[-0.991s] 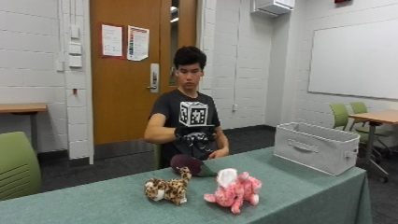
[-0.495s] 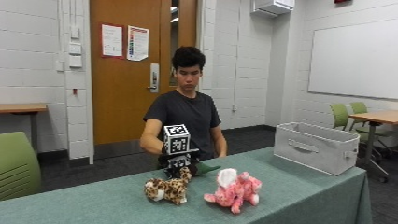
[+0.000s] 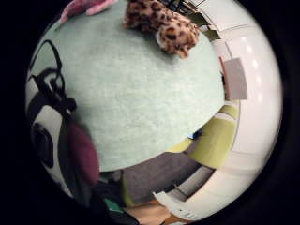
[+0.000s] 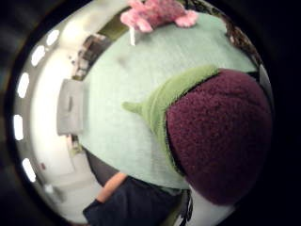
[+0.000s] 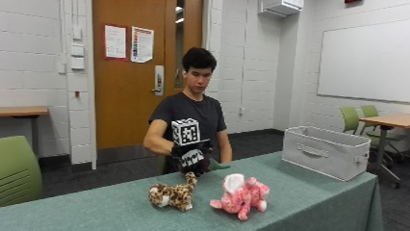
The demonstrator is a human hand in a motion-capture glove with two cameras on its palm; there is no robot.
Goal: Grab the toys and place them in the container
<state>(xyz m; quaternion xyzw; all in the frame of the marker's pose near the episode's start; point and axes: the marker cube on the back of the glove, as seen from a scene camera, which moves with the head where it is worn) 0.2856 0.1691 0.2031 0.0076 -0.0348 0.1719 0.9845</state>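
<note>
while your view runs from the front of the green table (image 5: 307, 202), you meet the leopard toy (image 5: 172, 194) and the pink toy (image 5: 241, 196) side by side; behind them your gloved right hand (image 5: 191, 156) sits over a maroon-and-green plush (image 4: 211, 132), though you cannot tell how its fingers lie. farther right stands the grey container (image 5: 326, 151).

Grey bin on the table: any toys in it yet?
Cannot tell: the bin hides its inside; leopard and pink toy lie on the table.
</note>
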